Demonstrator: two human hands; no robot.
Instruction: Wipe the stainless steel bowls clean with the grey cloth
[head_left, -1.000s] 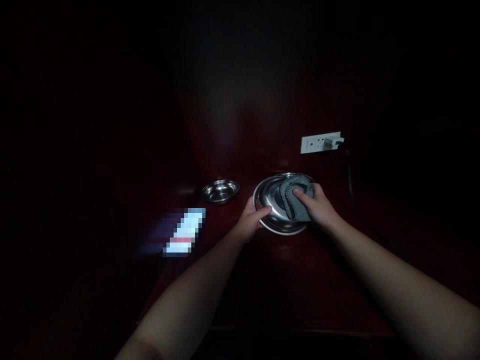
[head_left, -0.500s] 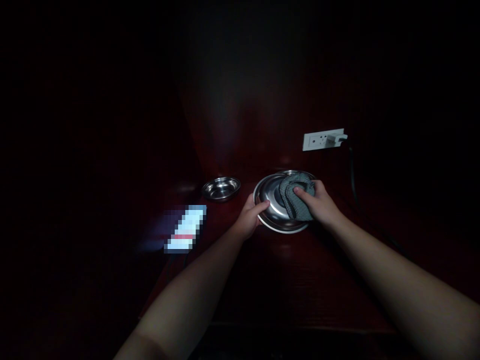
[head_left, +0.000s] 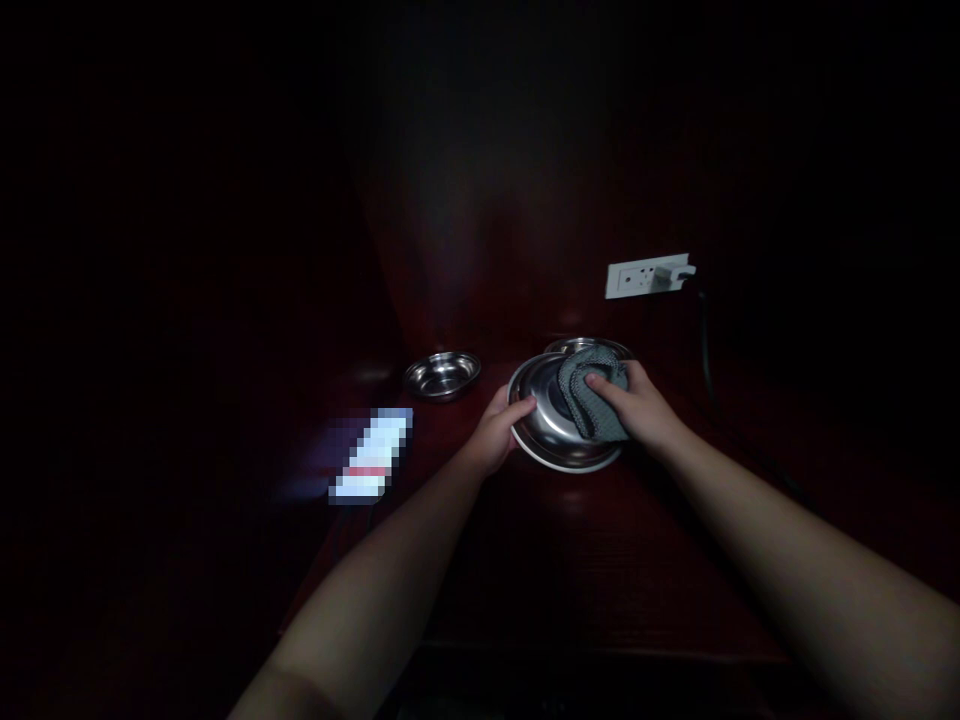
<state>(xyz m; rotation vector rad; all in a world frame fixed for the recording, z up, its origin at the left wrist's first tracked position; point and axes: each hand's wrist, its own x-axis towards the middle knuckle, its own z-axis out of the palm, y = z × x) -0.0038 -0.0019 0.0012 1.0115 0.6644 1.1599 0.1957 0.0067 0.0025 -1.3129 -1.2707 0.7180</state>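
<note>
A shiny steel dish (head_left: 534, 430) is tilted in front of me, its rounded side facing up. My left hand (head_left: 498, 430) is closed on its left rim, with the thumb lying over the metal. In my right hand (head_left: 637, 400) is a folded grey-green cloth (head_left: 592, 400), pressed against the right part of the dish. The cloth and fingers hide that side of the rim. Just behind the held dish, another steel dish (head_left: 585, 344) shows only its far edge. A small steel bowl (head_left: 442, 376) rests to the left on the dark red table.
A lit, blurred-out screen (head_left: 373, 455) lies on the left of the table (head_left: 585, 580). On the back wall is a white socket plate (head_left: 634, 278) with a plug in it, and a dark cable (head_left: 706, 345) hangs down to the right. The surroundings are very dark.
The held dish has tilted and dropped slightly at its near edge, so more of the dish behind shows. Both hands keep their hold, and the cloth has barely moved.
</note>
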